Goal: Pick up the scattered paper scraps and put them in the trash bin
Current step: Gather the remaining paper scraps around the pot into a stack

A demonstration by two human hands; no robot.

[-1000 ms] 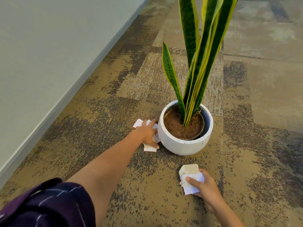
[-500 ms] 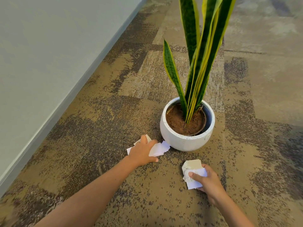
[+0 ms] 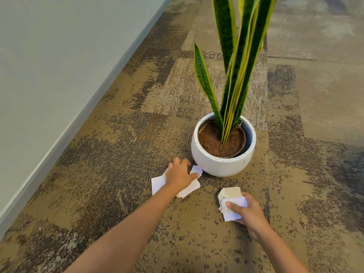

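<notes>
head view: right hand clutches gathered paper scraps; left hand spread on loose floor scraps; no trash bin visible.

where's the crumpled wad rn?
In the head view, the crumpled wad sits in the right hand, lower centre-right, just in front of the white pot and right of the flat scraps under the left hand.

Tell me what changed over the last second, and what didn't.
The left hand dragged the loose paper scraps away from the side of the white pot, toward the person; they now lie flat under the palm, not lifted. The right hand kept its crumpled paper wad. The pot and plant stayed put.
</notes>
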